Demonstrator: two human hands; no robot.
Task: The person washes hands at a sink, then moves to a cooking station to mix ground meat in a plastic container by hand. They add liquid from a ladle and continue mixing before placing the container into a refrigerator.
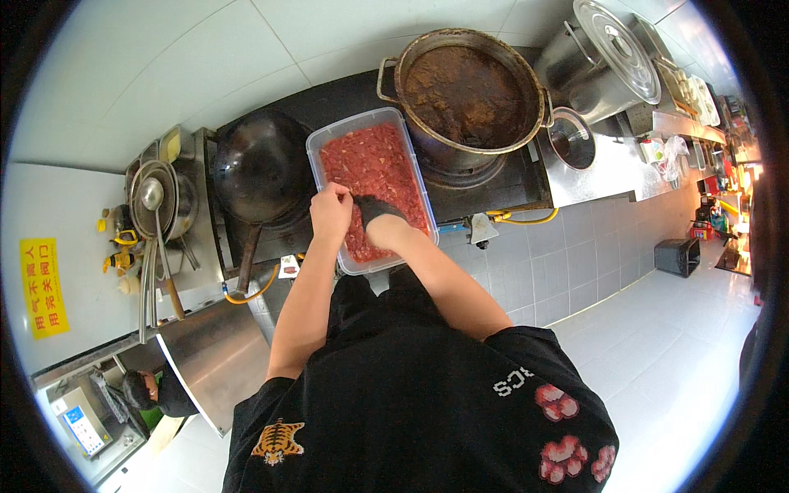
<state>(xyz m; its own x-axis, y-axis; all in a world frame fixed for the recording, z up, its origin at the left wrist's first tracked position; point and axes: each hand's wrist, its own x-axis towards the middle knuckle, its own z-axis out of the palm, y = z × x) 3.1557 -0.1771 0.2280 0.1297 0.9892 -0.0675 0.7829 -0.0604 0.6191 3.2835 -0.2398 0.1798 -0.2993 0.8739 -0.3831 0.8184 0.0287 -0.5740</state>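
A clear plastic container (313,145) full of raw minced red meat (376,157) lies over the stove between a wok and a large pot. My left hand (331,212) is at its left side, fingers curled, the fingertips over the meat near the black glove; whether they pinch anything is not clear. My right hand (383,217), with black glove material over its fingers, reaches onto the meat. Its fingertips are hidden, so its grip cannot be told.
A dark wok (262,166) sits left of the container. On the right stand a large pot of dark brown contents (465,92) and a lidded steel stockpot (570,74). Strainers and a ladle (152,194) rest at far left. Another person (151,391) is at lower left.
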